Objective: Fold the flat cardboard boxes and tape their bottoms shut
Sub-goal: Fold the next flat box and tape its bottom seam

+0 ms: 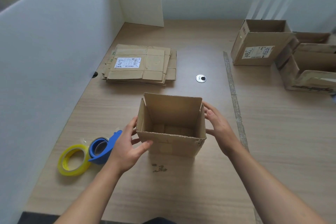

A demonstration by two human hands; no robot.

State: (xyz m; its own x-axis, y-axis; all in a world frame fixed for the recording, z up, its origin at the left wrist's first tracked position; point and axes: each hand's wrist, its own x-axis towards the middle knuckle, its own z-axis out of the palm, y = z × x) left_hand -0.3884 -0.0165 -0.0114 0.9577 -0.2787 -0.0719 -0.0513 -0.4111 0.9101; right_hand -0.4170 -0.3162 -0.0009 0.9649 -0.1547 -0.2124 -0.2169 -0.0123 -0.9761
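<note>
An erected cardboard box (174, 143) stands upright on the wooden table (200, 187) in front of me, its top flaps up and its inside open to view. My left hand (127, 147) holds its left near corner, thumb on the front wall and fingers on the left side. My right hand (220, 125) lies against the box's right wall with fingers spread and fairly straight. A stack of flat cardboard boxes (141, 64) lies farther back on the left. A blue tape dispenser (103, 148) rests left of my left hand.
A yellow tape roll (73, 159) lies beside the dispenser. Several erected boxes (261, 43) stand at the back right. A round cable grommet (201, 78) sits mid-table. White partition walls (54, 51) close off the left and back.
</note>
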